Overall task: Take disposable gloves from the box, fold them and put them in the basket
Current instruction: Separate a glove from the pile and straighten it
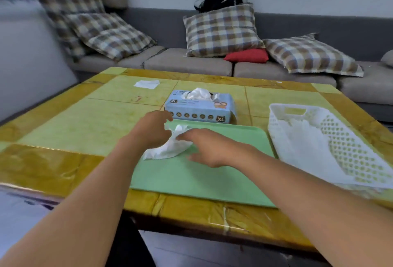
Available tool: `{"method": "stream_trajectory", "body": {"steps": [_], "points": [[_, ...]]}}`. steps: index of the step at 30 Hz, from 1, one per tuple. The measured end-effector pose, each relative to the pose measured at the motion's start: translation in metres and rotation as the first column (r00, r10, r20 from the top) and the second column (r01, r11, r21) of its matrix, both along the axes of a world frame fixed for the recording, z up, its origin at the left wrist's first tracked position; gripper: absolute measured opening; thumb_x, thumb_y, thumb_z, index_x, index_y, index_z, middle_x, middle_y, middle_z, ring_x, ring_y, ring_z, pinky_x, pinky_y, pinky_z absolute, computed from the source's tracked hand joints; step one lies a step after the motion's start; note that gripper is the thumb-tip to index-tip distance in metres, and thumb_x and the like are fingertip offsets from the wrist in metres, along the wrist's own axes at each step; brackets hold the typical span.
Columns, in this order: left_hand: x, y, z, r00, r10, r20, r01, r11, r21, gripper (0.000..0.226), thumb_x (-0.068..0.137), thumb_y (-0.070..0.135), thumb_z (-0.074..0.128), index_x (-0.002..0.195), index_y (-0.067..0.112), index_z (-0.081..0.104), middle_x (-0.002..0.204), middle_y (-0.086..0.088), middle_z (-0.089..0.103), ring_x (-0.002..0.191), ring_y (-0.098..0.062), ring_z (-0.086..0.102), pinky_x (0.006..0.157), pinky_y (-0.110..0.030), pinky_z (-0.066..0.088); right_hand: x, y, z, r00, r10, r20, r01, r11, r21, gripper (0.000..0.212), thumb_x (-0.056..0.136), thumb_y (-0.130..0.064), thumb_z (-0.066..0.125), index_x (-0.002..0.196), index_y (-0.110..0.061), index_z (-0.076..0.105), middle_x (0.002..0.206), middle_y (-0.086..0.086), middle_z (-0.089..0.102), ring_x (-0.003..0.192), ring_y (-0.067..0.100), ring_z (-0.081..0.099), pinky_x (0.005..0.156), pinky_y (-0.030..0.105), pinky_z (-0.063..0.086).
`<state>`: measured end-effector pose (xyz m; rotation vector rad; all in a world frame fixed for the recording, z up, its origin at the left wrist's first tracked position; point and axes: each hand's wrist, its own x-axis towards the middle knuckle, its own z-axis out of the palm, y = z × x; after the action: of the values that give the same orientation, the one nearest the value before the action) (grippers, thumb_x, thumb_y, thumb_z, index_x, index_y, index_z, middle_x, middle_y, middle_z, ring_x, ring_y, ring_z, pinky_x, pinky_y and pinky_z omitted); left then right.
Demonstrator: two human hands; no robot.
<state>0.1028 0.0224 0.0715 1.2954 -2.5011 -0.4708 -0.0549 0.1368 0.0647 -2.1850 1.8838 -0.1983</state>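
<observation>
The glove (168,148) lies crumpled on the green mat (202,177), pinched by the left hand (153,130). The right hand (204,147) rests on it, fingers straight. It looks thin, limp and slippery, best held by 2 edges.

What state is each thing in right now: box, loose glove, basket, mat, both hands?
glove box: open on top, gloves bunched out of the slot.
glove: crumpled on the green mat, not yet folded.
basket: on the table, white gloves inside.
green mat: flat on the table.
left hand: fingers curled at the glove's upper end.
right hand: fingers extended, touching the glove.
</observation>
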Motion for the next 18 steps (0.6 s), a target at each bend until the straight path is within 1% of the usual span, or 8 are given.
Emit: {"method": "stream_trajectory", "body": {"steps": [2,4,6,9,11,13,15,18], "points": [[0.017,-0.007,-0.004,0.994,0.018,0.105,-0.019,1.000,0.007,0.055,0.089,0.025,0.070,0.141,0.019,0.052,0.142,-0.008,0.052,0.129,-0.028,0.050,0.106,-0.036,0.040,0.019,-0.016,-0.022,0.999,0.038,0.008,-0.038,0.999,0.009,0.070,0.095,-0.031,0.065,0.156,-0.032,0.032,0.157,-0.003,0.040,0.141,0.023,0.039,0.111,0.043,0.040],[0.021,-0.007,-0.007,0.984,-0.024,0.177,0.014,0.998,0.058,0.068,0.087,0.032,0.074,0.147,0.019,0.044,0.149,-0.008,0.046,0.133,-0.029,0.046,0.107,-0.035,0.039,0.023,-0.024,-0.037,1.000,0.019,-0.019,-0.019,1.000,0.022,0.057,0.095,-0.036,0.064,0.149,-0.033,0.046,0.145,-0.001,0.052,0.131,0.024,0.048,0.102,0.042,0.046],[0.019,-0.002,-0.015,0.961,-0.136,0.243,0.099,0.983,0.156,0.079,0.082,0.034,0.080,0.148,0.017,0.041,0.149,-0.006,0.046,0.131,-0.026,0.048,0.103,-0.034,0.043,0.016,-0.026,-0.037,0.999,-0.053,-0.007,0.053,0.999,-0.014,0.035,0.094,-0.035,0.064,0.129,-0.031,0.065,0.128,0.000,0.065,0.116,0.025,0.060,0.091,0.039,0.051],[0.009,0.004,-0.024,0.919,-0.284,0.273,0.221,0.945,0.241,0.091,0.076,0.036,0.086,0.150,0.019,0.036,0.145,-0.003,0.049,0.122,-0.025,0.051,0.099,-0.035,0.045,-0.006,-0.016,-0.021,0.995,-0.094,-0.043,0.092,0.994,-0.059,0.018,0.092,-0.027,0.068,0.108,-0.027,0.077,0.109,-0.001,0.073,0.099,0.022,0.066,0.085,0.039,0.053],[0.000,0.008,-0.022,0.917,-0.338,0.212,0.291,0.930,0.224,0.074,0.079,0.032,0.084,0.142,0.017,0.047,0.132,-0.002,0.056,0.103,-0.021,0.054,0.087,-0.031,0.044,-0.024,0.000,-0.008,0.996,-0.093,-0.019,0.092,0.995,-0.049,0.015,0.092,-0.026,0.071,0.105,-0.026,0.079,0.105,-0.009,0.075,0.095,0.010,0.066,0.087,0.034,0.054],[-0.012,0.013,-0.019,0.920,-0.363,0.145,0.338,0.926,0.169,0.044,0.086,0.029,0.079,0.124,0.014,0.062,0.114,-0.002,0.063,0.093,-0.019,0.056,0.079,-0.028,0.043,-0.043,0.017,0.001,0.995,-0.099,0.024,0.099,0.995,-0.020,0.015,0.092,-0.026,0.073,0.105,-0.026,0.079,0.103,-0.015,0.075,0.091,0.000,0.065,0.084,0.020,0.051],[-0.025,0.019,-0.015,0.937,-0.349,0.004,0.344,0.926,0.157,0.027,0.089,0.031,0.075,0.110,0.015,0.070,0.102,0.004,0.064,0.092,-0.015,0.060,0.078,-0.026,0.044,-0.061,0.035,0.007,0.990,-0.126,0.064,0.129,0.991,-0.035,0.014,0.092,-0.024,0.073,0.104,-0.025,0.080,0.101,-0.014,0.075,0.089,-0.003,0.065,0.078,0.012,0.049],[-0.043,0.026,-0.008,0.933,-0.271,-0.237,0.321,0.924,0.208,0.015,0.090,0.033,0.073,0.090,0.019,0.071,0.094,0.002,0.071,0.081,-0.007,0.065,0.074,-0.026,0.052,-0.080,0.052,0.015,0.953,-0.201,0.228,0.232,0.966,-0.117,0.013,0.090,-0.016,0.075,0.099,-0.022,0.081,0.097,-0.014,0.076,0.090,-0.004,0.067,0.076,0.011,0.051]]}}
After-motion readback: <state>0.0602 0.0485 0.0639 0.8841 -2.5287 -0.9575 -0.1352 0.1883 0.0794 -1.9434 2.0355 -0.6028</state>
